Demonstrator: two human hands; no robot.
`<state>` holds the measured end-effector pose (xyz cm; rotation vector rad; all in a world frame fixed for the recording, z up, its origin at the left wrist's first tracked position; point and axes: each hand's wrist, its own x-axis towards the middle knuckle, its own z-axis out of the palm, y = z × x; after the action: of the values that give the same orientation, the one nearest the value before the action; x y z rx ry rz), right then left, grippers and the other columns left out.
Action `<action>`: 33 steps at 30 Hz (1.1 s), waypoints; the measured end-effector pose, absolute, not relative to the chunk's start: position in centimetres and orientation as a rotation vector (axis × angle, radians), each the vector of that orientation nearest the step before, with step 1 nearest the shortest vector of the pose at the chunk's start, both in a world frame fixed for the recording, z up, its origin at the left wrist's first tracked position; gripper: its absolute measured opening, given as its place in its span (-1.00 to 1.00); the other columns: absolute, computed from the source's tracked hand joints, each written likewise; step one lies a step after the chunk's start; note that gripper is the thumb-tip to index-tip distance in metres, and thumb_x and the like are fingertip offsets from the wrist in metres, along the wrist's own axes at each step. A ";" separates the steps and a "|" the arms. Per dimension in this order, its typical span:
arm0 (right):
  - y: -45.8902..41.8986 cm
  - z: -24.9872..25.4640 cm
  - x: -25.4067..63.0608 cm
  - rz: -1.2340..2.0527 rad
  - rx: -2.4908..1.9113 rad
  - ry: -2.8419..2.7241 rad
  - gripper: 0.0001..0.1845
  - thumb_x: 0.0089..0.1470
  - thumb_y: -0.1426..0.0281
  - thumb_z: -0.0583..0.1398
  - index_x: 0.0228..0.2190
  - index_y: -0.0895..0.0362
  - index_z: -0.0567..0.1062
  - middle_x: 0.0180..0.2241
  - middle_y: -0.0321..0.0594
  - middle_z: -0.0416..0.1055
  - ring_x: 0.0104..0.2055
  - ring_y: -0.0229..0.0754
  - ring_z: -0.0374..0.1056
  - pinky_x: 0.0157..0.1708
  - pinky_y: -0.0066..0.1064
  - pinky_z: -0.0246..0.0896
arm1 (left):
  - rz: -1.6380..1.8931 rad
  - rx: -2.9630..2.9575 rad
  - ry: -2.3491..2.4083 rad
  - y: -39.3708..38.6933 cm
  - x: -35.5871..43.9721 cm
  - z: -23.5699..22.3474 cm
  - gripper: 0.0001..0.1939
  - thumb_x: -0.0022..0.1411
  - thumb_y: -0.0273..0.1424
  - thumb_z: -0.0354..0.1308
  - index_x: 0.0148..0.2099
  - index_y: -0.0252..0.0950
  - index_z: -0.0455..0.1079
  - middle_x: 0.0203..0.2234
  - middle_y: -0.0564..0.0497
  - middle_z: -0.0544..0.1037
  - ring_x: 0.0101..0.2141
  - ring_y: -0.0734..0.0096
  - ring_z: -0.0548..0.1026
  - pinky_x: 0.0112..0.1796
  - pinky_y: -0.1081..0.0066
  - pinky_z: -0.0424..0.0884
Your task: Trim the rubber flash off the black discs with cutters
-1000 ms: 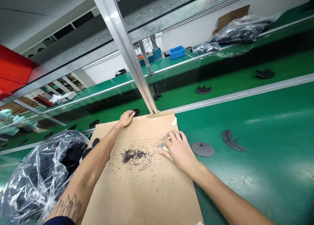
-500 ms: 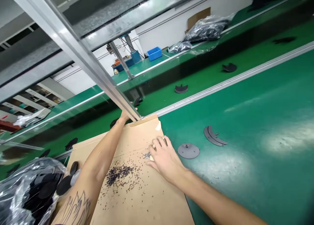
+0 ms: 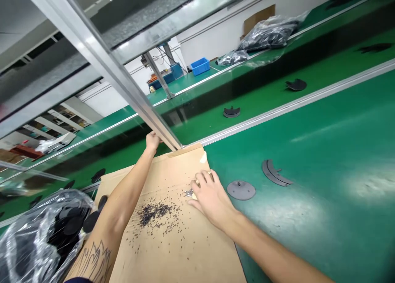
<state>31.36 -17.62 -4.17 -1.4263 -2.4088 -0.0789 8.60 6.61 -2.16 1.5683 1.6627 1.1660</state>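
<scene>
My left hand [image 3: 152, 141] is over the green conveyor belt, just left of a metal post. Its fingers are closed, apparently around a black curved part that is mostly hidden by the hand and post. On the cardboard sheet [image 3: 212, 254], my right hand [image 3: 210, 192] is wrapped round pliers [image 3: 188, 193], their metal jaws pointing left and pale handles mostly covered. Left of the jaws lies a scattered heap of tiny black pieces [image 3: 154, 213]. A grey oval disc [image 3: 241, 190] and a grey curved strip [image 3: 274, 173] with a small peg rest on the green table, right of my right hand.
The metal post [image 3: 132, 91] slants across the view beside my left hand. Black curved parts [image 3: 231, 112] lie spaced along the belt [image 3: 203, 126]. A clear plastic bag [image 3: 31, 233] of black pieces stands at lower left. Beyond the belt is a blue bin [image 3: 200, 66].
My left hand has drawn back to the left of the post, and the curved part by its fingers no longer shows on the belt. My right hand stays with the pliers. The view has shifted slightly.
</scene>
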 end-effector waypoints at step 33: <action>-17.5 -1.2 29.6 1.583 -0.929 -1.514 -0.62 0.06 0.04 0.29 -0.29 0.11 0.53 -0.29 -0.16 0.54 -0.20 -0.05 0.48 -0.21 -0.25 0.47 | 0.654 1.902 2.202 -22.8 -5.0 0.0 -0.86 0.19 -0.26 0.17 -0.34 -0.22 0.41 -0.31 -0.17 0.53 -0.11 -0.01 0.49 -0.01 0.13 0.44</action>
<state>29.58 -17.53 -1.25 -0.9292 -1.5137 1.5827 -4.99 -22.80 -0.04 1.9021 2.2021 0.6537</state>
